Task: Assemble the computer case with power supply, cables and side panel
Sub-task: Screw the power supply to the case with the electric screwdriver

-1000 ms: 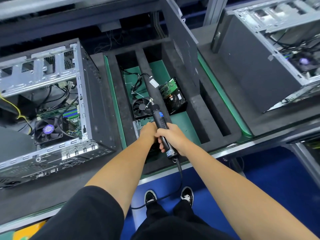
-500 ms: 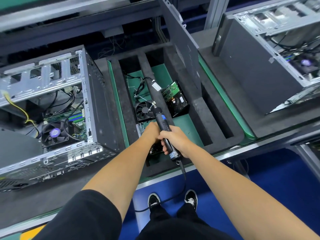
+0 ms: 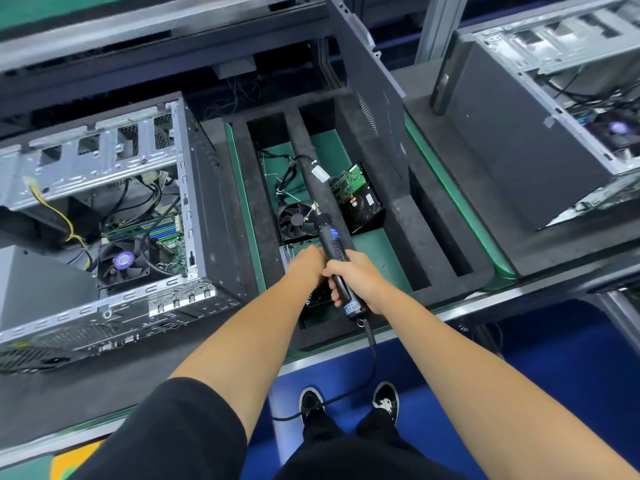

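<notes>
An open computer case lies on the belt at the left, its motherboard, fan and cables showing. A dark side panel stands upright in a black foam tray in the middle. My right hand grips a black electric screwdriver over the tray, tip pointing away from me. My left hand reaches down beside it into the tray's front slot; its fingers are hidden behind the wrist and the tool.
In the tray lie a loose fan, a hard drive and a cable bundle. Another open case lies at the right. The screwdriver's cord hangs over the conveyor's front edge toward the blue floor.
The view has shifted slightly, so the cases and tray sit a bit lower and to the right. Both hands and the screwdriver stay over the tray's front slot.
</notes>
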